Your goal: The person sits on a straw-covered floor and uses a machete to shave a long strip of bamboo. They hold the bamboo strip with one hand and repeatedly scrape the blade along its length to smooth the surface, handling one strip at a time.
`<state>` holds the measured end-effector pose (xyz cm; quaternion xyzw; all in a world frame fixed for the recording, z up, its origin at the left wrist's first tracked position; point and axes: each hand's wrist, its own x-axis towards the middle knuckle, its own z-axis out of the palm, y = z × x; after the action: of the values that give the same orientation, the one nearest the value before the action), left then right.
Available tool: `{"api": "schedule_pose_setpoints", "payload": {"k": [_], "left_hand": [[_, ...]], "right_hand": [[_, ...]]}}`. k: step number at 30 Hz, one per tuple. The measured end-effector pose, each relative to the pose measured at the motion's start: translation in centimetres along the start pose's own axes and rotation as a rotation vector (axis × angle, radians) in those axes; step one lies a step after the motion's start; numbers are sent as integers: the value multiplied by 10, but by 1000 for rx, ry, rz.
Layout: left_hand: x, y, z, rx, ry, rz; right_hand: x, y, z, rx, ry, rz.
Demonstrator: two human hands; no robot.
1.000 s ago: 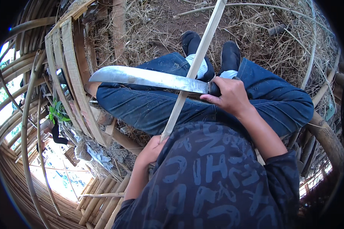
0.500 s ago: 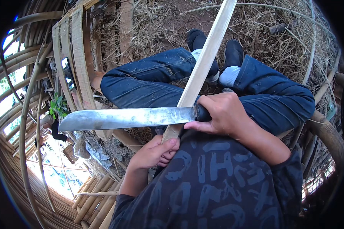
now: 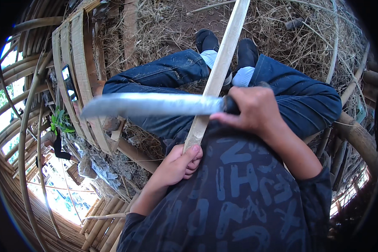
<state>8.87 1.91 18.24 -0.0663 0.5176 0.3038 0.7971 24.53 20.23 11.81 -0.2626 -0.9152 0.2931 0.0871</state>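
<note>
A long pale strip of split wood or bamboo (image 3: 223,59) slants from my lap toward the far side, passing between my feet. Its near end is gripped in my left hand (image 3: 181,164), thumb on top and fingers curled round it, close to my shirt. My right hand (image 3: 253,110) is closed on the dark handle of a machete (image 3: 155,104). The broad blade points left and lies across the strip, blurred by motion. Whether its edge touches the strip I cannot tell.
My bent legs in jeans (image 3: 155,71) flank the strip. Dry shavings (image 3: 164,31) cover the ground ahead. On the left stand a slatted wooden frame (image 3: 80,54) holding a phone (image 3: 69,83), and bamboo poles (image 3: 29,109). A thick pole (image 3: 359,140) lies at right.
My right hand has moved the machete away from me along the strip, and the blade is now smeared by motion. My left hand keeps its grip on the near end.
</note>
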Motion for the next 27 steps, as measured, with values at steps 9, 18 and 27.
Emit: {"api": "schedule_pose_setpoints", "payload": {"k": [9, 18, 27], "left_hand": [[2, -3, -3, -31, -76, 23], [5, -2, -5, -81, -114, -30], [8, -8, -3, -76, -56, -2]], "right_hand": [[7, 74, -6, -16, 160, 343], [-17, -18, 0, 168, -60, -26], [-19, -24, 2, 80, -73, -18]]}}
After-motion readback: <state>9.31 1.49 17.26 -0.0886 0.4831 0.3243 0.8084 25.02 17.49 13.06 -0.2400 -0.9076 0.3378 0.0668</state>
